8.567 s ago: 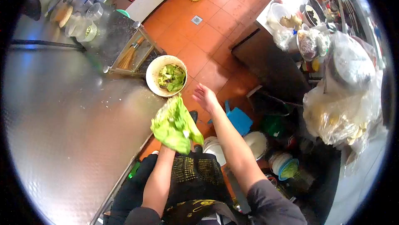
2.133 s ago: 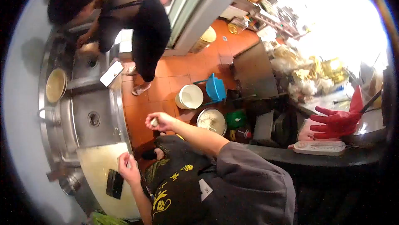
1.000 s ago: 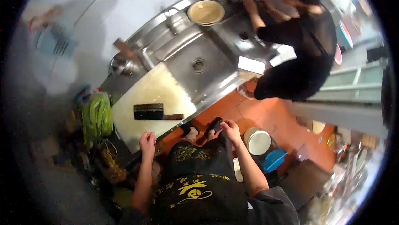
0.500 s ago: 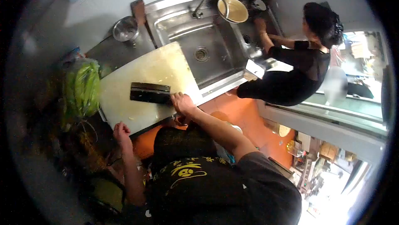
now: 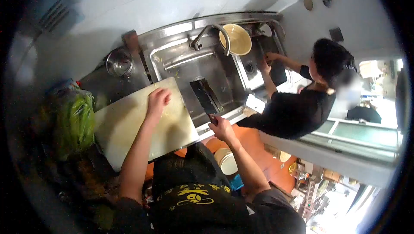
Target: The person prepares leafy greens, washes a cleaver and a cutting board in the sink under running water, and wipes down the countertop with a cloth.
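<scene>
The knife [image 5: 205, 98] was over the sink [image 5: 230, 88], blade pointing away from the body, with the right hand [image 5: 222, 128] grasping its handle. The left hand [image 5: 159, 98] was clenched over the board [image 5: 118, 124], well apart from the blade, though whether it touched the board I could not tell. Good handling called for a firm grip, clear of the faucet [image 5: 196, 44] and the co-worker [image 5: 293, 111].

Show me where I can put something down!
The cutting board looks bare either side of the left forearm, toward the bagged greens and toward the big sink. It's crowded at that sink, where the right hand holds the cleaver, and around the other person's hands.
</scene>
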Tool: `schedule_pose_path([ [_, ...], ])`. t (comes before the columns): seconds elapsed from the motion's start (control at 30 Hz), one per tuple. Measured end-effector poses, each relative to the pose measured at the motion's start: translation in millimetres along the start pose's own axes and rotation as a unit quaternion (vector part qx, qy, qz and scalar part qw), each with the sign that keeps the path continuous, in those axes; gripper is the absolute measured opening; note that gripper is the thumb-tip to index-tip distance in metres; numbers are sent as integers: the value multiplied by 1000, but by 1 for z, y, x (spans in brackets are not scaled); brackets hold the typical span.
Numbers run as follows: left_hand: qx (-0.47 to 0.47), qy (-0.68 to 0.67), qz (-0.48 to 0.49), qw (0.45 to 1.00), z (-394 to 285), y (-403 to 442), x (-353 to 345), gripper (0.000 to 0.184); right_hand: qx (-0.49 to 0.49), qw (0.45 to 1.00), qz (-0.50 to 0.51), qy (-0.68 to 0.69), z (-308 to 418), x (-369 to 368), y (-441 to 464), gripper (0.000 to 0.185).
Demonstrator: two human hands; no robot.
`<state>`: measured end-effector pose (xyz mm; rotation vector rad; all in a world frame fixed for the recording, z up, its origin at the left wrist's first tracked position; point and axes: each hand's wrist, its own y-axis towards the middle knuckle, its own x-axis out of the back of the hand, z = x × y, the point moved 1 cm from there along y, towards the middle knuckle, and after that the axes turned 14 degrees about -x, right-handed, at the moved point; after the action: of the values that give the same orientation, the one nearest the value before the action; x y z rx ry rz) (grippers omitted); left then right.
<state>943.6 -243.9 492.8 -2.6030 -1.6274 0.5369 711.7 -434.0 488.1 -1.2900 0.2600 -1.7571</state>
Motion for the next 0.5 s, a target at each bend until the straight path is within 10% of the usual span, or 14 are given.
schedule_pose_path([
  [0.13, 22, 50, 47, 997, 25, 126, -96, 27, -1, 998, -63, -16, 7, 26, 49, 35],
  [0.23, -57, 440, 37, 895, 65, 210, -127, 67, 14, 998, -58, -33, 13, 41, 72, 30],
  [0.5, -51, 469, 25, 882, 112, 255, -112, 63, 38, 998, -38, -41, 14, 58, 111, 33],
])
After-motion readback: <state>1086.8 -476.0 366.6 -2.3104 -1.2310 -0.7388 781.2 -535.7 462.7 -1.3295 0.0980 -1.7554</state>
